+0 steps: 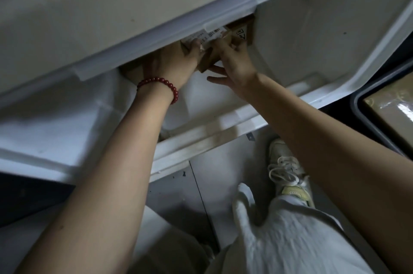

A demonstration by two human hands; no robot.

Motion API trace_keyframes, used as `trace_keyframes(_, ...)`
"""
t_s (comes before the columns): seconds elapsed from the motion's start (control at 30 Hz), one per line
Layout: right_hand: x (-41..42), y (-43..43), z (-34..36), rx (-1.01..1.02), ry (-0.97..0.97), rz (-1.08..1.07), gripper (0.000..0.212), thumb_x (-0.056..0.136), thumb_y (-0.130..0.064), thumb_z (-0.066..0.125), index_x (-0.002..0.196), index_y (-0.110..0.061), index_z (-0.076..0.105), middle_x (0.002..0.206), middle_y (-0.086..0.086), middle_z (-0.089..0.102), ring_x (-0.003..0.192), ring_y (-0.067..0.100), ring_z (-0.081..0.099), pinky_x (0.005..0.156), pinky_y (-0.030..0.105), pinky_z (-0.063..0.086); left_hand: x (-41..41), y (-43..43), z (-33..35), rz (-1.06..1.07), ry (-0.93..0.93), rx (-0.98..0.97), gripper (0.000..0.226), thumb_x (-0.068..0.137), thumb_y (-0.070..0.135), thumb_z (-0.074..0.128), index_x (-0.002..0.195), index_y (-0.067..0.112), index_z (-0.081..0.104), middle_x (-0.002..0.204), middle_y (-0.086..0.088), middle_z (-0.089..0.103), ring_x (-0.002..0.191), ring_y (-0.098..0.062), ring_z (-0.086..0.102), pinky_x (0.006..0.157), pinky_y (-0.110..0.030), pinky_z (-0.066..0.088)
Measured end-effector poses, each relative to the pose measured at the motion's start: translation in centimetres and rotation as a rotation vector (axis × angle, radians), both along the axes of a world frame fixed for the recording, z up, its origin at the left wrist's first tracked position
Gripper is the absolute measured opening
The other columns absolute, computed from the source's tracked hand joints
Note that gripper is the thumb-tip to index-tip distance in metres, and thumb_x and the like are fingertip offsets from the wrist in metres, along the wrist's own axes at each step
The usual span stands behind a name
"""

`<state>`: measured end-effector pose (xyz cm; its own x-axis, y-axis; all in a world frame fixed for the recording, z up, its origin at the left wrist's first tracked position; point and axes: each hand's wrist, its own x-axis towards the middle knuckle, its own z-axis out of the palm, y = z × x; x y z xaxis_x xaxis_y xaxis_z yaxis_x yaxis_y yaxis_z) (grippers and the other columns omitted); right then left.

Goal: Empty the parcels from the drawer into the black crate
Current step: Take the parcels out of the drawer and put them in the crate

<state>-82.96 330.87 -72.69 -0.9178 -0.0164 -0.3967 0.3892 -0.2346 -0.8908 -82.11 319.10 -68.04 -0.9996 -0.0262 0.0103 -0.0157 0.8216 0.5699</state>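
A white plastic drawer (301,34) stands pulled out from under a white cabinet top. At its back lie brown cardboard parcels; one parcel (241,30) carries a white barcode label (210,36). My left hand (176,61), with a red bead bracelet on the wrist, grips a parcel from the left. My right hand (234,61) holds the same parcel from the right, fingers curled over its top. Another brown parcel (134,72) shows under my left wrist. The black crate (368,122) is at the right edge with a taped brown parcel (393,115) inside.
The cabinet top (111,17) overhangs the back of the drawer and hides the parcels' far ends. The drawer's front rim (201,137) lies across the middle. Below are a grey floor, my pale trouser leg (290,240) and a light sneaker (288,171).
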Motion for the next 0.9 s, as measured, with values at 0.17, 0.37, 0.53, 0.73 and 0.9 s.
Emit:
trace_keyframes(0.17, 1.4, 1.6, 0.2, -0.005, -0.005, -0.017, 0.063, 0.09, -0.03, 0.063, 0.141, -0.022, 0.025, 0.117, 0.002, 0.059, 0.102, 0.023, 0.066, 0.078, 0.04, 0.058, -0.3, -0.4, -1.1, -0.037, 0.013, -0.029, 0.053, 0.095, 0.045, 0.047, 0.143, 0.027, 0.034, 0.139, -0.002, 0.047, 0.115, -0.016, 0.047, 0.077, -0.019, 0.035)
trace_keyframes(0.37, 1.4, 2.0, 0.2, -0.017, 0.002, -0.009, 0.058, 0.092, -0.03, 0.061, 0.139, -0.021, 0.028, 0.125, 0.007, 0.057, 0.102, 0.025, 0.066, 0.073, 0.036, 0.058, -0.7, -0.4, -1.7, -0.019, 0.005, 0.0, 0.061, 0.095, 0.048, 0.046, 0.148, 0.033, 0.021, 0.148, -0.003, 0.035, 0.133, -0.027, 0.037, 0.085, -0.032, 0.037)
trace_keyframes(0.53, 2.0, 2.7, -0.1, 0.028, 0.042, 0.007, 0.052, 0.092, -0.031, 0.059, 0.135, -0.027, 0.029, 0.121, 0.004, 0.06, 0.097, 0.019, 0.067, 0.067, 0.028, 0.054, -1.3, -0.7, -2.1, 0.015, -0.013, 0.061, 0.064, 0.093, 0.052, 0.047, 0.149, 0.032, 0.02, 0.148, -0.003, 0.035, 0.134, -0.027, 0.036, 0.1, -0.038, 0.038)
trace_keyframes(0.73, 3.0, 4.5, -1.1, 0.175, 0.093, 0.018, 0.055, 0.091, -0.033, 0.061, 0.13, -0.029, 0.022, 0.104, -0.01, 0.063, 0.089, 0.007, 0.069, 0.073, 0.028, 0.054, -2.0, -1.3, -3.3, 0.037, -0.006, 0.173, 0.074, 0.085, 0.056, 0.054, 0.148, 0.031, 0.023, 0.147, -0.001, 0.039, 0.132, -0.024, 0.04, 0.108, -0.041, 0.037)
trace_keyframes(0.9, 3.7, 4.8, -1.2, 0.297, 0.165, -0.026, 0.046, 0.093, -0.027, 0.058, 0.127, -0.018, 0.028, 0.115, 0.004, 0.065, 0.1, 0.018, 0.067, 0.074, 0.028, 0.057, -1.1, -0.9, -3.1, 0.025, 0.008, 0.34, 0.075, 0.081, 0.053, 0.061, 0.144, 0.027, 0.031, 0.13, 0.006, 0.05, 0.122, -0.015, 0.05, 0.103, -0.036, 0.043)
